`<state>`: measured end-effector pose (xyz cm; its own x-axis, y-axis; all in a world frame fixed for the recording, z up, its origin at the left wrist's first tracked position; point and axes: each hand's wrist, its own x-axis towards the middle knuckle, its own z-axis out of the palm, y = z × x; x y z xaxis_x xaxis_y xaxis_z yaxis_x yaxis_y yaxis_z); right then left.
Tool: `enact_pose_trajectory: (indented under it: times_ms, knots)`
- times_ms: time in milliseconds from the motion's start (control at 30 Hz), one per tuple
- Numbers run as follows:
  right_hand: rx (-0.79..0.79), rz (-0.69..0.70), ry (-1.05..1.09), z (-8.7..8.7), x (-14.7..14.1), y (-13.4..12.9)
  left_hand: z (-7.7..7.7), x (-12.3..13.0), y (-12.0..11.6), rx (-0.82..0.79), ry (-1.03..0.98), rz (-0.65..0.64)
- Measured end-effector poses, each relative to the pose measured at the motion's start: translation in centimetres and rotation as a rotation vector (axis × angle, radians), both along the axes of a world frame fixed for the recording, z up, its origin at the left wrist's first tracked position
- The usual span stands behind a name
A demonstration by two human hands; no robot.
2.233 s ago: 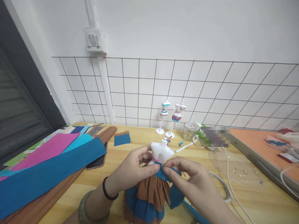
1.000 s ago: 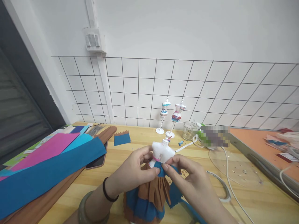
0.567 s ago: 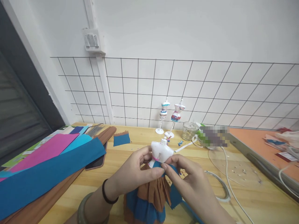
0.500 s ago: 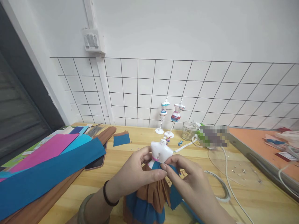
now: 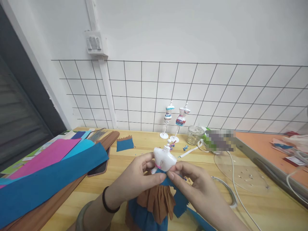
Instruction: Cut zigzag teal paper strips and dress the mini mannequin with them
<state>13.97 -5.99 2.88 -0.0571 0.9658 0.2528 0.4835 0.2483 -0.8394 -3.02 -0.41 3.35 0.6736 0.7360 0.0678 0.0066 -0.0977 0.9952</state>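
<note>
Between my two hands a small white mannequin [image 5: 165,159] leans to one side, its shoulders and neck knob showing. A pleated brown and blue paper skirt [image 5: 158,200] hangs below its waist. My left hand [image 5: 145,170] is closed about its left side, thumb pressing the blue paper at the waist. At the right side of the waist, my right hand [image 5: 190,179] pinches the edge of a blue paper strip [image 5: 180,202], whose zigzag-cut end hangs down. Part of the waist is covered by my thumbs.
Two painted mannequins [image 5: 181,117] on stands and a glass jar [image 5: 195,134] stand at the back. Coloured paper sheets [image 5: 53,183] cover a phone [image 5: 98,169] at left. A tape roll [image 5: 228,192], a cable [image 5: 237,183] and an orange board [image 5: 255,154] lie right.
The mannequin has tilted and dropped slightly to the left, with the skirt turning along. My left thumb has shifted left along the waist; the right hand has hardly moved.
</note>
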Motion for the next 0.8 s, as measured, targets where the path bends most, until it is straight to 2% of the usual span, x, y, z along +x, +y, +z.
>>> enact_pose_trajectory:
  times_ms: [267,500,800]
  knots:
    - [0.005,0.022,-0.04,0.1,-0.2,0.0,-0.2,-0.4,0.5,-0.034,-0.047,-0.026]
    - [0.019,-0.067,-0.092,-0.1,-0.2,-0.1,-0.5,-0.9,1.3,-0.102,-0.137,-0.06]
    - [-0.086,0.02,0.057,0.9,-0.4,-0.5,-0.8,-1.3,1.5,-0.202,-0.223,-0.114]
